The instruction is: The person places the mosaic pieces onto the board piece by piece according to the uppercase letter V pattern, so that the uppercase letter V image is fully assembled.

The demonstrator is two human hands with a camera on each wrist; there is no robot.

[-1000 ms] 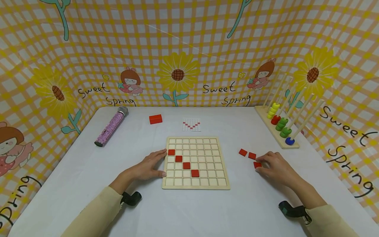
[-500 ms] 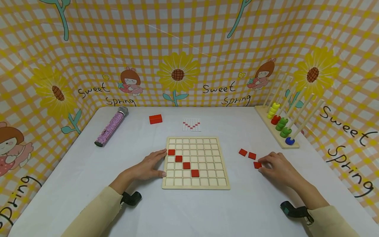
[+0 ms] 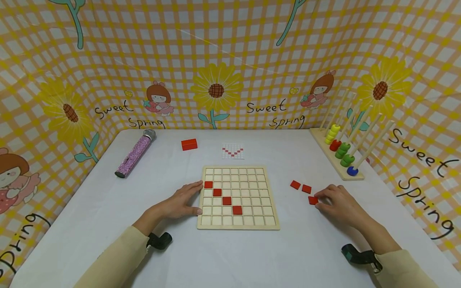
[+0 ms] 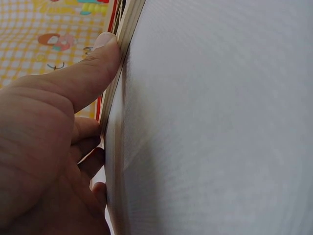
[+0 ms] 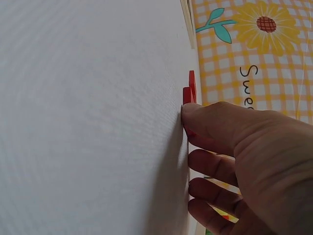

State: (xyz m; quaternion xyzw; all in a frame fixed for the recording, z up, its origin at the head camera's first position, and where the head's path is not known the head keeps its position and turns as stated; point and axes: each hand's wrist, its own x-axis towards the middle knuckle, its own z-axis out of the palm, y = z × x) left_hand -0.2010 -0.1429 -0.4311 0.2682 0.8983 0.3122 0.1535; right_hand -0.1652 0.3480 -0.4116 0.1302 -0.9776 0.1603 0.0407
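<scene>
Seven red tiles (image 3: 227, 201) show in the head view: four sit in cells of the wooden board (image 3: 245, 201), stepping diagonally from the left column down toward us, and three lie loose on the white table (image 3: 252, 256) to the board's right. We see the right hand (image 3: 336, 204) pinching the nearest loose tile (image 3: 312, 201) at its edge between thumb and forefinger; the tile appears to lie on or just at the tabletop, and we cannot tell which. From above, that hand's other fingers are largely hidden, but the right wrist view shows us them bent beneath the thumb, with another red tile (image 5: 191, 78) standing out just beyond the pinched one.

Our left hand (image 3: 180, 203) rests with fingers extended, grasping nothing, its thumb and forefinger touching the board's left rim. Only the left wrist view gives us the board's thickness side-on, the thumb pressed against that edge; its cells are visible to us only from the head.

Beyond the board, the head view alone shows us a grid card (image 3: 233, 151) marked with a red V, a red block (image 3: 189, 145) and a glittery microphone (image 3: 135, 154).
</scene>
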